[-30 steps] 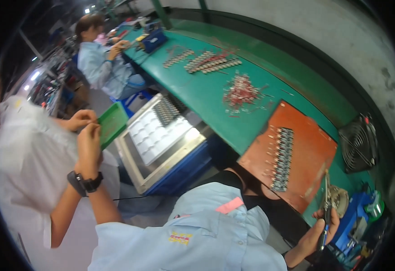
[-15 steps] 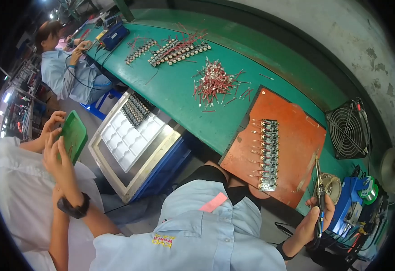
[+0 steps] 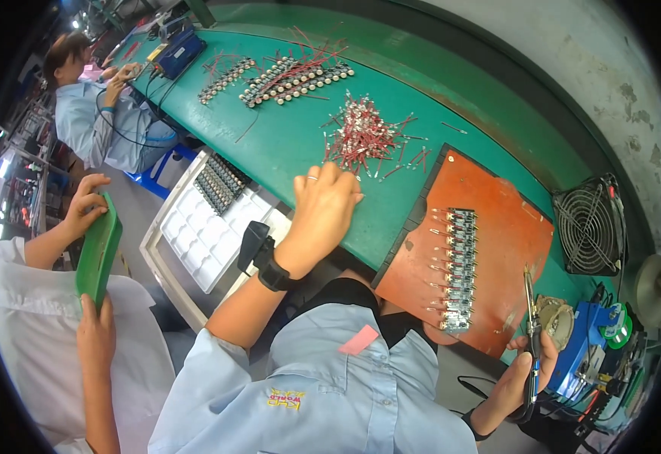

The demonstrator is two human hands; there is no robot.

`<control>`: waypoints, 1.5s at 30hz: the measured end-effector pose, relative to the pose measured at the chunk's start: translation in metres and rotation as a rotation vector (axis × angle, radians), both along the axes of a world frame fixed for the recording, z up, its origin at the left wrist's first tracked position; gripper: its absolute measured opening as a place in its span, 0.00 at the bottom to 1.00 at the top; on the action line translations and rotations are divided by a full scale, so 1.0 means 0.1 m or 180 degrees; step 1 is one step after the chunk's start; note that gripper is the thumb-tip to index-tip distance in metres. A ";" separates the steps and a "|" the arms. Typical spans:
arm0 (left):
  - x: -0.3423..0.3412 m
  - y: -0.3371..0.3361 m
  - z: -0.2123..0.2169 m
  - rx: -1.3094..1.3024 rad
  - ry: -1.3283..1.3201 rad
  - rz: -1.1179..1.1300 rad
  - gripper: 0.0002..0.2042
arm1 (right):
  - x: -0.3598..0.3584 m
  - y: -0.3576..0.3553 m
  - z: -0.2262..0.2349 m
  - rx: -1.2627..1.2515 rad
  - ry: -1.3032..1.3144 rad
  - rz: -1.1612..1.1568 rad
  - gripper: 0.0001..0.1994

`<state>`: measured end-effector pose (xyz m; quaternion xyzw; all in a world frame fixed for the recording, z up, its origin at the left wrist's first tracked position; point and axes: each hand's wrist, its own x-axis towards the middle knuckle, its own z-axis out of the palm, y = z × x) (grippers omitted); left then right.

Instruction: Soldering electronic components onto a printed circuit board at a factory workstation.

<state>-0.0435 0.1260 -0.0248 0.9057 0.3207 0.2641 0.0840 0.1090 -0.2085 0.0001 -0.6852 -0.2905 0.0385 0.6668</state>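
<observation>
My left hand [image 3: 323, 208], a dark band at its wrist, is over the green bench at the near edge of a pile of short red wires [image 3: 364, 132]. Its fingers are curled down and closed; what they hold, if anything, is hidden. In my right hand [image 3: 533, 367] is a soldering iron [image 3: 530, 321], tip up, beside the right edge of an orange board [image 3: 489, 189]. A row of small circuit boards [image 3: 459, 268] lies on that board, with metal tabs sticking out on the left.
Strips of round cells with red wires [image 3: 296, 82] lie farther back. On the right stand a fan [image 3: 589, 225], a blue soldering station [image 3: 584, 344] and a solder spool [image 3: 618, 325]. At left, a co-worker holds a green tray [image 3: 97, 246] near a white compartment tray [image 3: 206, 234].
My left hand has come away from the co-worker's green tray and swung right to the wire pile. The co-worker has tilted the tray more upright, now with both hands on it.
</observation>
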 end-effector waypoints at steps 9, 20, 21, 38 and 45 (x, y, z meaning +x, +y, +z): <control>-0.95 -0.04 0.89 -0.0179 -0.1095 0.0445 0.14 | -0.04 0.13 0.21 0.0074 -0.0134 -0.0074 0.20; -2.32 -0.21 1.52 0.2123 0.0635 0.2618 0.13 | 0.08 0.03 0.05 0.0350 0.0148 0.0107 0.25; -1.93 -0.24 1.51 0.2098 -0.0052 0.2276 0.14 | 0.07 0.02 0.06 0.0371 0.0153 0.0106 0.25; 0.60 0.06 -0.05 0.0335 0.0134 -0.0094 0.05 | -0.03 0.02 0.06 -0.0147 0.0240 -0.0392 0.26; 0.65 0.07 -0.07 0.0365 -0.0115 -0.0163 0.05 | -0.07 0.16 0.08 -0.0171 0.0376 -0.0214 0.26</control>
